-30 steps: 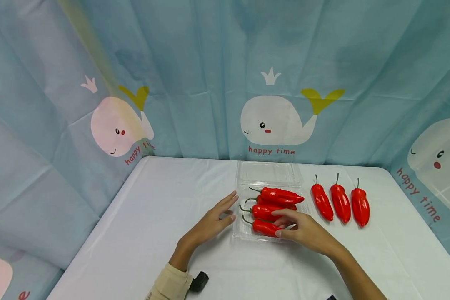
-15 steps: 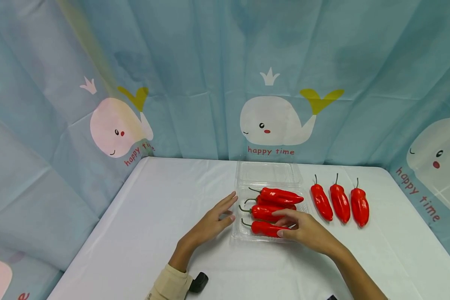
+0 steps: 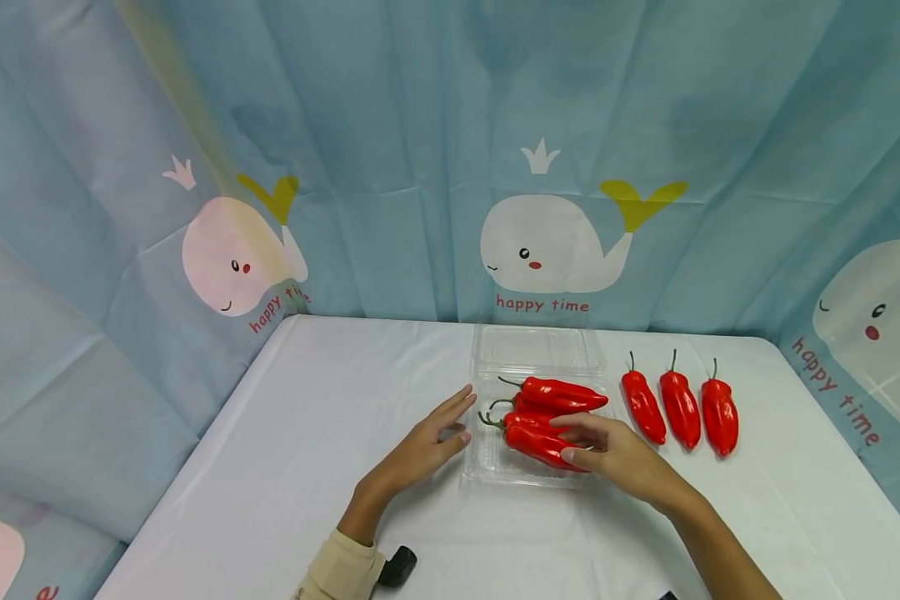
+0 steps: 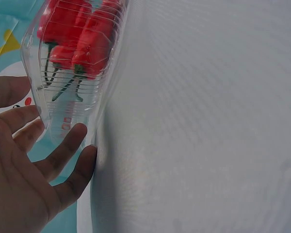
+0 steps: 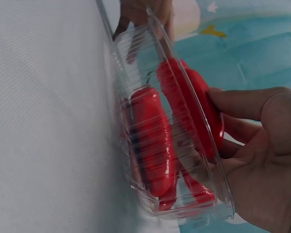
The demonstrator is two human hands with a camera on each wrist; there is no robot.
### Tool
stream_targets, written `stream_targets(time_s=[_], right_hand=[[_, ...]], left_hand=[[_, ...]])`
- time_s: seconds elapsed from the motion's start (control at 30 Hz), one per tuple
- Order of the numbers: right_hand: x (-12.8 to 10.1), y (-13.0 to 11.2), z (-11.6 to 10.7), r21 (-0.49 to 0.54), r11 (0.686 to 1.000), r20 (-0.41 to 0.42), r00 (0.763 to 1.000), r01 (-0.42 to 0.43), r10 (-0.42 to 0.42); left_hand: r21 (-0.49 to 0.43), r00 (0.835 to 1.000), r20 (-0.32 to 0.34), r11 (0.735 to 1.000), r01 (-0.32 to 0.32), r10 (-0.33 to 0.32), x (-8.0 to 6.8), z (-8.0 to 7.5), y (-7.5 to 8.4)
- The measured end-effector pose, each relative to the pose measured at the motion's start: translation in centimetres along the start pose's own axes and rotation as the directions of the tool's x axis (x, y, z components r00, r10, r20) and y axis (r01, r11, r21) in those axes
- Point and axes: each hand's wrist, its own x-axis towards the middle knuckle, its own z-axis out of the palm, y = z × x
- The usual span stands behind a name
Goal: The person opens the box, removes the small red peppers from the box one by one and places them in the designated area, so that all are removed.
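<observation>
In the head view a clear plastic clamshell box (image 3: 487, 467) holds several long red peppers (image 3: 562, 393), stems to the left. My right hand (image 3: 626, 462) pinches the nearest red pepper (image 3: 536, 446) by its tip end; this pepper slants, stem end against the others. The right wrist view shows the thumb (image 5: 237, 103) on the held pepper (image 5: 202, 104), above the box wall. My left hand (image 3: 423, 450) stays at the box's left side, fingers spread and extended. In the left wrist view its fingertips lie right at the clear wall (image 4: 53, 116).
Three more red peppers (image 3: 679, 408) lie side by side on the white tablecloth (image 3: 307, 400), right of the box. The open lid (image 3: 536, 346) lies back toward the whale-print curtain (image 3: 390, 208). A black object (image 3: 399, 567) sits at the left sleeve.
The held pepper's stem end has swung back from the box's front toward the other peppers, leaving it slanted. My right hand has shifted slightly right. My left hand has not moved.
</observation>
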Motion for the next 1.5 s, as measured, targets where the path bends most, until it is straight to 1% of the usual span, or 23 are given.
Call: stream_targets(time_s=[0.2, 0.33, 0.53, 0.63, 0.87, 1.07, 1.33, 1.5], right_hand=[[-0.2, -0.1, -0.3, 0.030, 0.999, 0.013, 1.000, 0.022, -0.022], [-0.3, -0.3, -0.5, 0.061, 0.998, 0.024, 1.000, 0.011, -0.013], [-0.4, -0.5, -0.7, 0.119, 0.993, 0.020, 1.000, 0.007, -0.009], [-0.4, -0.5, -0.7, 0.130, 0.992, 0.011, 1.000, 0.000, -0.002], [-0.6, -0.4, -1.0, 0.122, 0.992, 0.006, 1.000, 0.025, -0.026], [-0.7, -0.3, -1.5, 0.159, 0.987, 0.007, 1.000, 0.026, -0.027], [-1.2, -0.7, -2.5, 0.192, 0.979, -0.008, 0.997, 0.073, -0.073], [-1.3, -0.8, -3.1, 0.200, 0.978, -0.032, 0.998, 0.065, -0.060]], left_hand=[[-0.006, 1.000, 0.005, 1.000, -0.003, 0.003, 0.0, 0.0, 0.0], [-0.002, 1.000, 0.005, 1.000, -0.006, 0.006, 0.1, 0.0, 0.0], [0.000, 1.000, 0.007, 1.000, -0.012, 0.012, 0.1, 0.0, 0.0], [0.000, 1.000, 0.008, 1.000, -0.011, 0.011, 0.2, 0.0, 0.0], [0.000, 1.000, 0.008, 1.000, -0.010, 0.010, 0.2, 0.1, 0.0], [0.008, 1.000, 0.004, 1.000, 0.000, 0.000, 0.1, 0.1, -0.1], [0.008, 1.000, -0.004, 1.000, 0.009, -0.009, 0.0, 0.1, 0.1], [0.013, 1.000, -0.007, 1.000, 0.012, -0.012, 0.0, 0.2, 0.1]])
